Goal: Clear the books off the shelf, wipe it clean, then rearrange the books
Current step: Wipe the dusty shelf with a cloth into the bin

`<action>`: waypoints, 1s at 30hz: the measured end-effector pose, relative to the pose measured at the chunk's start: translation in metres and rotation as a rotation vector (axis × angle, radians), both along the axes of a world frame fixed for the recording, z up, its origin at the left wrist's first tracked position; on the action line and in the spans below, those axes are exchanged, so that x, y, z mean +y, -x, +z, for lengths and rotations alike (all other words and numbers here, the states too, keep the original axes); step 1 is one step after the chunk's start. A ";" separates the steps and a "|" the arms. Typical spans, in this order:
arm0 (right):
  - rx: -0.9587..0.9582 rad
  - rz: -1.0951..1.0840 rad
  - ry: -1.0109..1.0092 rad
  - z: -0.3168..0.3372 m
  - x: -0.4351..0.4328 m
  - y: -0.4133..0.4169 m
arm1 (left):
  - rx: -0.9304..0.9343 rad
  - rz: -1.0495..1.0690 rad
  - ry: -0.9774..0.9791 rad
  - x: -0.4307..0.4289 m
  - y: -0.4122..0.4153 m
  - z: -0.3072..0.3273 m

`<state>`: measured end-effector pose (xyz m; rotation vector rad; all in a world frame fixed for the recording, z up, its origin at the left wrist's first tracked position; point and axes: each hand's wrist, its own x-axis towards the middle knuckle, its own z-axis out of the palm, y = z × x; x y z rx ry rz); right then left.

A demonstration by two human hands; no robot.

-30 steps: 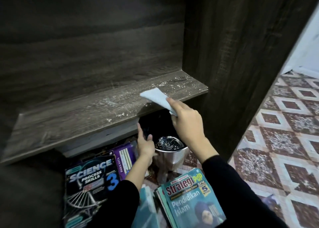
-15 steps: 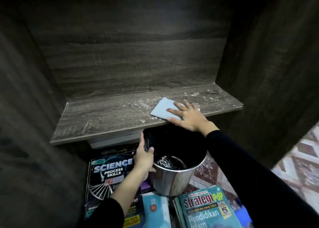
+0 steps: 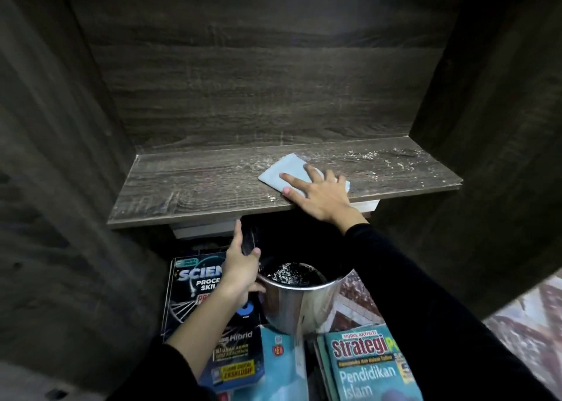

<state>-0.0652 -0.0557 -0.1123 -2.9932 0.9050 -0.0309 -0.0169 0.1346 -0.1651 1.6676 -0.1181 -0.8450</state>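
Head view showed the right hand (image 3: 322, 201) flat, fingers spread, pressing the cloth (image 3: 287, 169) onto the dusty shelf (image 3: 188, 188) mid-frame, the left hand (image 3: 243, 268) gripping the metal bin (image 3: 295, 306) by its rim below the edge, apparently to catch sweepings, while the books (image 3: 374, 367) lay along the bottom of the frame.

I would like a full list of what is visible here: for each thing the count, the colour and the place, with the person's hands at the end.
shelf: one, dark grey wood, across the middle
dust: many specks, white, mostly on the shelf's right part
cloth: one, pale blue, flat on the shelf
bin: one, shiny metal with black liner, below the shelf edge
Science book: one, black, floor left of the bin
teal book: one, teal, below the bin
Strategi book: one, teal, bottom right
floor tiles: patterned, maroon and white, right
left hand: grips the bin rim
right hand: presses flat on the cloth
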 end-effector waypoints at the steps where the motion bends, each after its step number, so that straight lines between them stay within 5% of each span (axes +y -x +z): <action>1: -0.007 0.016 -0.003 -0.001 0.005 -0.005 | -0.017 0.008 -0.001 0.002 -0.001 0.001; 10: -0.074 0.192 0.080 -0.007 0.020 -0.010 | -0.016 0.030 0.011 0.020 -0.017 0.005; 22: -0.513 0.511 0.164 -0.030 0.042 0.034 | -0.056 -0.001 0.014 0.026 -0.023 0.005; 26: -0.586 0.317 0.188 -0.008 0.022 0.020 | -0.047 -0.010 0.001 0.022 -0.024 0.002; 30: -0.210 -0.061 0.057 0.004 -0.007 0.000 | -0.045 -0.029 0.000 0.023 -0.025 0.002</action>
